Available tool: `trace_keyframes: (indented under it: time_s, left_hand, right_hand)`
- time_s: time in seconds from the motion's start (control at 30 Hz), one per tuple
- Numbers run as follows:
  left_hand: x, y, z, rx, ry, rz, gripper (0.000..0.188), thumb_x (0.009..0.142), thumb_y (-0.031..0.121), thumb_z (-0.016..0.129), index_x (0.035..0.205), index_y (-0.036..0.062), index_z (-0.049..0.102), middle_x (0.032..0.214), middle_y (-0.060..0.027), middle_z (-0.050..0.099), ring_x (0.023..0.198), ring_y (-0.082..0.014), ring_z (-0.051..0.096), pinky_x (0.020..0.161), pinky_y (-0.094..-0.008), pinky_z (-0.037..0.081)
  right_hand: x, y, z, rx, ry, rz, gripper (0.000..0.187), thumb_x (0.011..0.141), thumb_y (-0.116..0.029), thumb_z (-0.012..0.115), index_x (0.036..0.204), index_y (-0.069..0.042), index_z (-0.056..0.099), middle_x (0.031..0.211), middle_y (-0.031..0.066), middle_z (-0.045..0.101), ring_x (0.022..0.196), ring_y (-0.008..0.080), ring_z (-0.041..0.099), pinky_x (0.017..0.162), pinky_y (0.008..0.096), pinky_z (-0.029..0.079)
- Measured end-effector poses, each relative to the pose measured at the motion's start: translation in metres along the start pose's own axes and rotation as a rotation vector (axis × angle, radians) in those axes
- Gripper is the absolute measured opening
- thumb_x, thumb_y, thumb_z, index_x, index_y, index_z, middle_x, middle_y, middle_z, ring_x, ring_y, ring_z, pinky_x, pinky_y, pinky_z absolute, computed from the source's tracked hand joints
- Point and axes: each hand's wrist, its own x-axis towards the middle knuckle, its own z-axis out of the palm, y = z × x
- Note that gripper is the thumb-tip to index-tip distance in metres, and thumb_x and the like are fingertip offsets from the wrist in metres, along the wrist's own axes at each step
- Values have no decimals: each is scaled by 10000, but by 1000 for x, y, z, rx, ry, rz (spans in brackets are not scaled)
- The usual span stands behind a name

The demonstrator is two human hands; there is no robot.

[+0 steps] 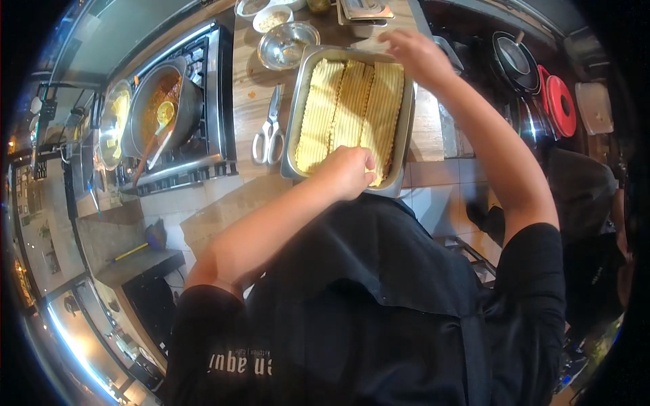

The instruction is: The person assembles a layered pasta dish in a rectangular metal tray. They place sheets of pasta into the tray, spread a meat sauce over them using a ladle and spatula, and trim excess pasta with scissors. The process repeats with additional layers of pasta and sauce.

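Note:
A deep rectangular metal tray [294,128] stands on the wooden counter in front of me. Three ridged, wavy-edged lasagna sheets [350,95] lie side by side in it, running lengthwise. My left hand [349,172] is closed over the tray's near end, at the ends of the middle and right sheets; its curled fingers hide whatever is between them. Beyond the tray's far right corner, my right hand [416,57] is raised with its fingers apart, and I see nothing held in it.
White-handled scissors [269,139] lie left of the tray, below a shiny metal bowl [288,46] and a small white bowl [273,19]. A pot [193,115] of reddish sauce with utensils stands on the stove at left. On the right are a red lid [560,105] and another person [586,196].

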Motion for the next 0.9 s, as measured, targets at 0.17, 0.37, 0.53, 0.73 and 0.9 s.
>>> trace_keyframes:
  time_s: [0.17, 0.37, 0.53, 0.73, 0.9]
  left_hand:
    - [1, -2, -13, -258, -138, -90, 293, 990, 259, 844, 1151, 21, 785, 940, -140, 805, 895, -246, 783, 832, -390, 612]
    - [4, -10, -10, -464, -201, -129, 301, 1017, 235, 836, 1168, -12, 753, 909, -99, 797, 814, -150, 753, 772, -328, 596]
    - [4, -2, -19, -357, -180, -130, 300, 1028, 272, 823, 1142, 2, 760, 878, -86, 788, 807, -153, 753, 769, -332, 597]
    - [4, -23, -16, -272, -269, -101, 311, 1062, 270, 735, 1227, 10, 778, 957, -112, 802, 895, -179, 764, 837, -357, 600]
    - [-8, -13, -37, -46, -307, 86, 345, 1013, 169, 671, 1316, 30, 760, 1053, -184, 806, 965, -342, 776, 911, -439, 606]
  right_hand:
    - [-46, -41, -20, -329, -219, 52, 370, 1052, -206, 645, 1411, -157, 720, 1387, 70, 759, 1327, 325, 638, 1144, 481, 475]
    - [-85, -74, 4, -427, -295, 137, 520, 1066, -309, 575, 1551, -135, 643, 1664, 59, 586, 1463, 355, 526, 1224, 569, 388]
    - [-89, -60, 16, -433, -268, 184, 527, 1062, -310, 555, 1550, -130, 641, 1685, 76, 565, 1540, 397, 477, 1275, 601, 325]
    - [-124, -138, -33, -109, -327, 130, 460, 984, -342, 749, 1404, -154, 730, 1446, 60, 726, 1439, 375, 579, 1286, 588, 299]
    - [-165, -179, -30, 210, -432, 145, 425, 878, -376, 888, 1238, -176, 785, 1202, 18, 792, 1275, 261, 647, 1184, 540, 363]
